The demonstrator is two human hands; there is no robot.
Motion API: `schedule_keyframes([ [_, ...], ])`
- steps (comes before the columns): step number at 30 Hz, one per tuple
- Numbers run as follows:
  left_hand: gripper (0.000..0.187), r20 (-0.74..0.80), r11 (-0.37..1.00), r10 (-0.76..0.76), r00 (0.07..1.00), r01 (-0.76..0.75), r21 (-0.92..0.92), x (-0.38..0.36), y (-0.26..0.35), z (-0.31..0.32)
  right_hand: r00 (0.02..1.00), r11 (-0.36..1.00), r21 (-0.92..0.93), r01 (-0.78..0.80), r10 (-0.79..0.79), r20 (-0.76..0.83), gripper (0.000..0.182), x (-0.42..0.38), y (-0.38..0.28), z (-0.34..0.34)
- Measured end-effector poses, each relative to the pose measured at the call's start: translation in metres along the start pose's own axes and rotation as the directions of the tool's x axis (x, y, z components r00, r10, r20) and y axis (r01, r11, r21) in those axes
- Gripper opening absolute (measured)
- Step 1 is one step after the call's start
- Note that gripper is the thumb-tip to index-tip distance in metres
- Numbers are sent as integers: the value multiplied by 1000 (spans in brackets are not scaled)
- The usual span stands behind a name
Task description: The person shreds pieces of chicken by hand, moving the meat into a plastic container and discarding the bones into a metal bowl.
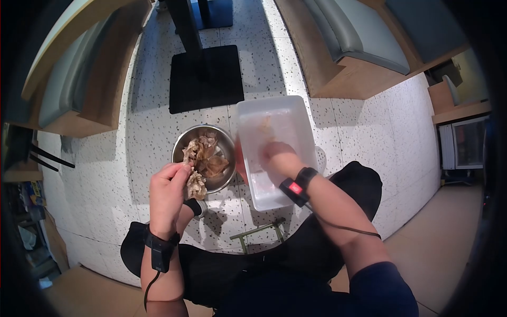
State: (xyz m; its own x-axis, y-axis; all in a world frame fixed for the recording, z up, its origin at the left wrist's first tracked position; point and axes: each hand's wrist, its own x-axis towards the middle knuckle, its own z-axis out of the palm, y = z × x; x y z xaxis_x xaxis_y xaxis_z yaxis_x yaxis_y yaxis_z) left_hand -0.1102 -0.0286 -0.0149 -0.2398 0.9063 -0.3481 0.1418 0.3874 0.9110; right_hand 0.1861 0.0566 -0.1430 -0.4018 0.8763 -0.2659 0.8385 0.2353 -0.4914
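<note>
My left hand (170, 185) pinches a brown, ruffled piece (196, 186) that looks like mushroom, at the lower left rim of a round metal bowl (227, 177). More brown ruffled pieces (214, 165) lie inside the bowl. Right of the bowl stands a translucent white plastic tub (303, 124). Inside it is my right hand (279, 156), blurred, its fingers too indistinct to read. A little brownish matter shows on the tub's floor above that hand. Something reddish shows between the bowl and the tub, partly hidden.
A black table base (207, 79) stands on the speckled floor beyond the bowl. Padded benches (364, 37) line both sides. A green metal frame (259, 230) is between my legs, and the white rim of a round, perforated item (321, 158) shows beside the tub.
</note>
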Motion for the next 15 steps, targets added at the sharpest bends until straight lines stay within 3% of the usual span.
schedule_keyframes([
  [3,19,-16,1000,10,1000,-11,-22,-2,5,-1,999,1000,-3,8,-9,-31,19,-4,-10,-9],
  [5,19,-12,1000,-3,1000,3,-24,-3,7,-1,997,986,154,67,-71,22,16,-3,-19,-16],
  [15,23,7,1000,4,1000,-4,-4,-4,5,1,993,980,159,119,-122,8,14,2,-31,-3],
])
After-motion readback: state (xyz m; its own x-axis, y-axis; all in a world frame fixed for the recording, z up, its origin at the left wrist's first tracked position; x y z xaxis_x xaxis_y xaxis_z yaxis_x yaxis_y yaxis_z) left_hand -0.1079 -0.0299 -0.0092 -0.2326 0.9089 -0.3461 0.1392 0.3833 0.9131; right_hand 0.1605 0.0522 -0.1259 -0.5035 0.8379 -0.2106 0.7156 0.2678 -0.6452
